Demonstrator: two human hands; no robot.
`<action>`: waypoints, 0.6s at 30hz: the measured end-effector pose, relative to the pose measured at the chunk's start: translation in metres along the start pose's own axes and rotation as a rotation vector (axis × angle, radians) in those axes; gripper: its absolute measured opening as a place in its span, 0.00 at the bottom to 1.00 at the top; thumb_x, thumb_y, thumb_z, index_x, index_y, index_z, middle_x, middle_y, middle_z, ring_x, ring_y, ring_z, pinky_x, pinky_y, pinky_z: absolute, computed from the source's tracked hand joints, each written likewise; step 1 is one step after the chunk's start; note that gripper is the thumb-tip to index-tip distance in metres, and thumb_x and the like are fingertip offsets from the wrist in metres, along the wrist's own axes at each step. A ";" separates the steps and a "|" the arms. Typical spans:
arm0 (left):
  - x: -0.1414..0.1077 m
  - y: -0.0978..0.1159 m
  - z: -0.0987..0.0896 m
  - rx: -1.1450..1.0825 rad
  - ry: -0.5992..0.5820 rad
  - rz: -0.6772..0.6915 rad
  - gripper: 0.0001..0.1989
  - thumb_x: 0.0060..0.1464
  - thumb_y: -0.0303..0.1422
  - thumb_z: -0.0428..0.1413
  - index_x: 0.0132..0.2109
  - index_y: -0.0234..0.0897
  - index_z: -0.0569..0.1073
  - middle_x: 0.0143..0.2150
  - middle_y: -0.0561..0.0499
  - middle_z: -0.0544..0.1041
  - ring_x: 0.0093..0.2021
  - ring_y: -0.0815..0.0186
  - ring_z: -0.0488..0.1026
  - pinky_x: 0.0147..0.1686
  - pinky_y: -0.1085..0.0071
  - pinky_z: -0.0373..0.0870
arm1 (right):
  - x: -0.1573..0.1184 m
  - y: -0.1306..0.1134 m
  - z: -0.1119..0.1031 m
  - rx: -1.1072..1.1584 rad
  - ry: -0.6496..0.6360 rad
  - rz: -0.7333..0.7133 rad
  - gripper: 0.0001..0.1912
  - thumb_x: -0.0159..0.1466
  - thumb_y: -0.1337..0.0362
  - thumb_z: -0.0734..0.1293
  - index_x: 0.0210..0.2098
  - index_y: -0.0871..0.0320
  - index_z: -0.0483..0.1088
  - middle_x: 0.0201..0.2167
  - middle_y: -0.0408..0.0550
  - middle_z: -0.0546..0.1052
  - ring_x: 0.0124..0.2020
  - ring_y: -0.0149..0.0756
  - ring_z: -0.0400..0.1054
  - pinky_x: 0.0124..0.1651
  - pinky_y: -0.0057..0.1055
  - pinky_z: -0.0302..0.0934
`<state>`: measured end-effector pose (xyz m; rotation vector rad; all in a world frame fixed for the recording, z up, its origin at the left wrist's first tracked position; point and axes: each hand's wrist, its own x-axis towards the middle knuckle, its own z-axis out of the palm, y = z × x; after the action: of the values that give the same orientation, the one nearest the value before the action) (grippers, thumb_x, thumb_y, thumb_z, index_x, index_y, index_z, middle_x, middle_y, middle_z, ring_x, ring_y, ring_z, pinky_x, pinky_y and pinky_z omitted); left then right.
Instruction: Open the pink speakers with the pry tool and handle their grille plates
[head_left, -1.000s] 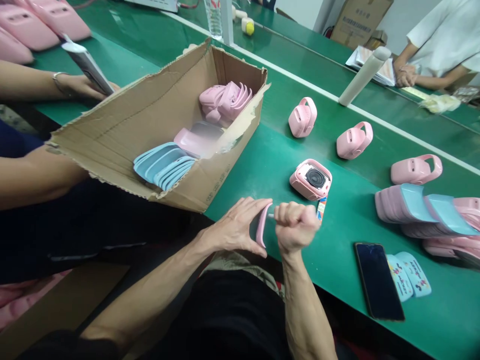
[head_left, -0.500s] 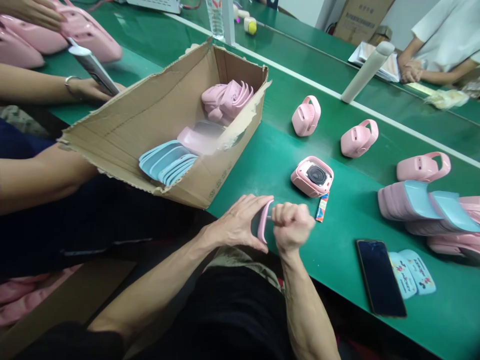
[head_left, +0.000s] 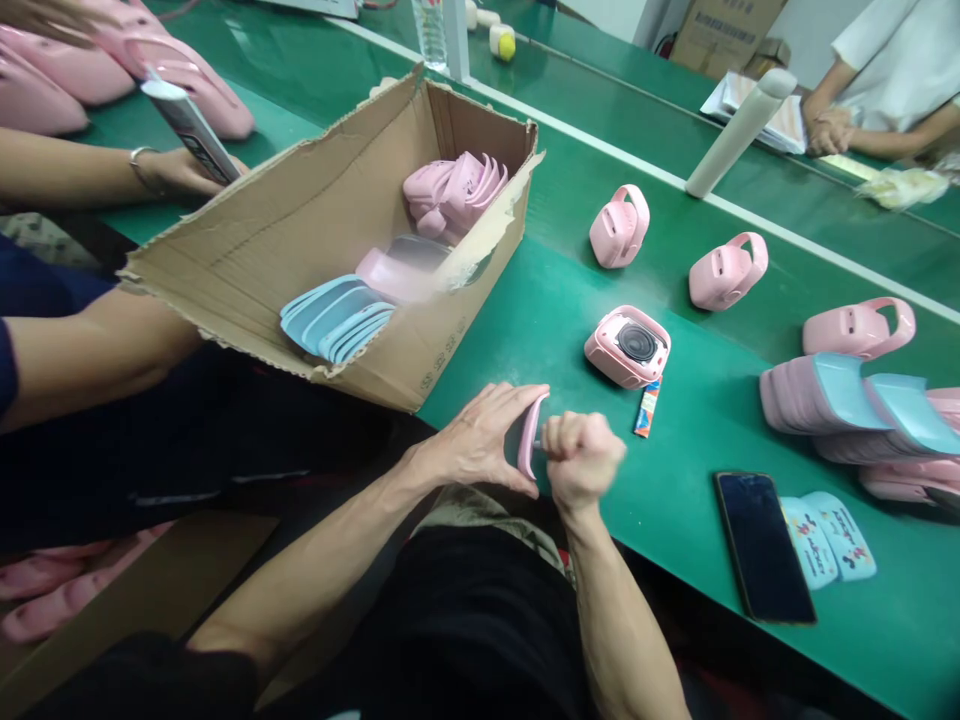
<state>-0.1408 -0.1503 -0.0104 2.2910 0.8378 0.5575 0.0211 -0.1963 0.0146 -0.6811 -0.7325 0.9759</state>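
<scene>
My left hand (head_left: pixel 480 440) grips a pink curved panel (head_left: pixel 529 436) by its edges, thumb below and fingers above, over the table's near edge. My right hand (head_left: pixel 583 458) is a fist just to the right of the panel. A thin pale piece shows between fist and panel; the rest of it is hidden in my fingers. Beyond my hands sits a pink speaker (head_left: pixel 628 347) with its round black cone facing up. A small orange and blue packet (head_left: pixel 648 407) lies beside it.
A torn cardboard box (head_left: pixel 375 375) holds blue and pink panels. Several closed pink speakers (head_left: pixel 727 272) stand behind. Stacked panels (head_left: pixel 825 400), a phone (head_left: pixel 763 545) and printed blue panels (head_left: pixel 846 535) lie right. At left, a co-worker's hand (head_left: pixel 187 172) holds a white tube (head_left: pixel 191 128).
My hands keep nearly the same pose, the right fist slightly closer to the panel. The view has shifted a little. At upper left, the co-worker's other hand has moved up and away from the tube.
</scene>
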 end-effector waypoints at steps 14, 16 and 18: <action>-0.001 -0.005 0.001 0.005 0.005 0.033 0.62 0.45 0.56 0.75 0.79 0.42 0.55 0.69 0.35 0.73 0.65 0.41 0.73 0.67 0.43 0.65 | -0.015 -0.003 -0.002 0.015 -0.019 0.019 0.31 0.75 0.57 0.64 0.17 0.54 0.53 0.15 0.34 0.52 0.15 0.25 0.45 0.21 0.28 0.44; -0.001 -0.005 0.001 0.001 0.002 0.039 0.62 0.46 0.56 0.75 0.79 0.43 0.55 0.70 0.35 0.73 0.66 0.41 0.73 0.67 0.43 0.65 | -0.016 -0.004 -0.002 0.007 -0.020 0.040 0.31 0.75 0.56 0.64 0.17 0.54 0.53 0.15 0.34 0.51 0.14 0.25 0.44 0.20 0.27 0.43; -0.001 -0.005 0.000 -0.004 0.001 0.036 0.62 0.45 0.55 0.75 0.79 0.44 0.55 0.70 0.35 0.73 0.66 0.41 0.73 0.67 0.43 0.65 | -0.018 -0.004 -0.001 0.021 -0.029 0.052 0.32 0.75 0.55 0.64 0.17 0.54 0.53 0.14 0.34 0.50 0.14 0.25 0.44 0.20 0.27 0.43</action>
<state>-0.1436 -0.1486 -0.0140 2.3070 0.7963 0.5756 0.0174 -0.2148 0.0129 -0.6715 -0.7315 1.0412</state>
